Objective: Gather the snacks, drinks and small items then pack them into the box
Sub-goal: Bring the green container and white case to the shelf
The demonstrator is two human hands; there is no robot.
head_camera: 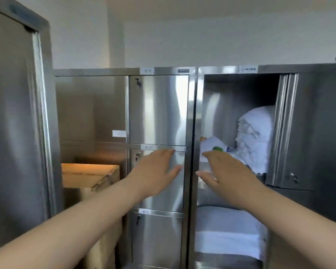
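Both arms reach forward toward a wall of steel lockers. My left hand (155,169) is held flat with straight fingers in front of a closed middle locker door (159,181). My right hand (227,171) is also flat and empty, just before the open upper locker compartment (239,90). In that compartment lie a white packet (211,144), something with a green cap (217,149) and a tall pile of white cloth (254,136). A cardboard box (89,174) stands at the left, beside the lockers.
The open locker door (291,131) swings out to the right. Folded white towels (229,232) fill the compartment below. A tall steel cabinet (14,121) stands close at the left. Closed locker doors (157,109) fill the middle column.
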